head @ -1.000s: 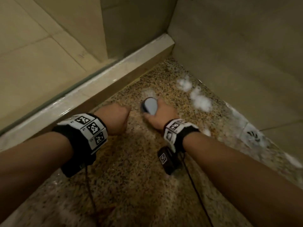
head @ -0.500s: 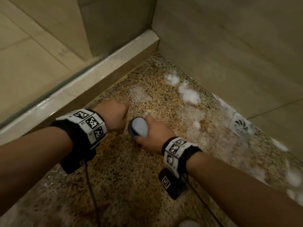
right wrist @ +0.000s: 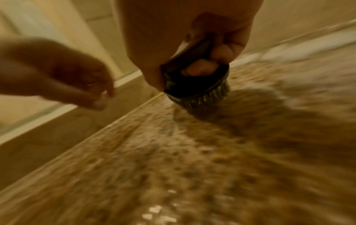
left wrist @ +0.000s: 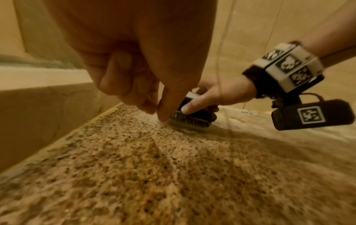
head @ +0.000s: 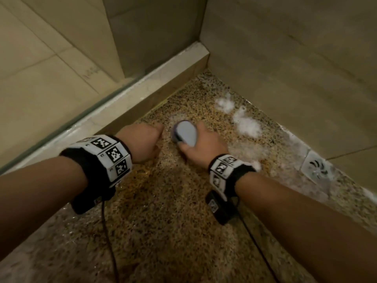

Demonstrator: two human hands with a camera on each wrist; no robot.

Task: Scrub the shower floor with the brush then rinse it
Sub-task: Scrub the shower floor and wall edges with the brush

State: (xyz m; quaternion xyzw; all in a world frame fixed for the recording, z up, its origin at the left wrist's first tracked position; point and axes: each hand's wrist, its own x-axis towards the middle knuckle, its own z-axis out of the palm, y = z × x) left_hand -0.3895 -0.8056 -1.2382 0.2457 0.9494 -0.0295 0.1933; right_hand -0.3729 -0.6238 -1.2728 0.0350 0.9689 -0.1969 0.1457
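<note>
Mid-frame, the right hand grips the scrub brush, bristles on the wet speckled shower floor, while the left hand hovers beside it, fingers curled and holding nothing.

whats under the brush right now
The brush sits bristles-down on the speckled shower floor, gripped by the right hand. Thin foam lies nearby; whether suds or dirt lie beneath the bristles is hidden.
</note>
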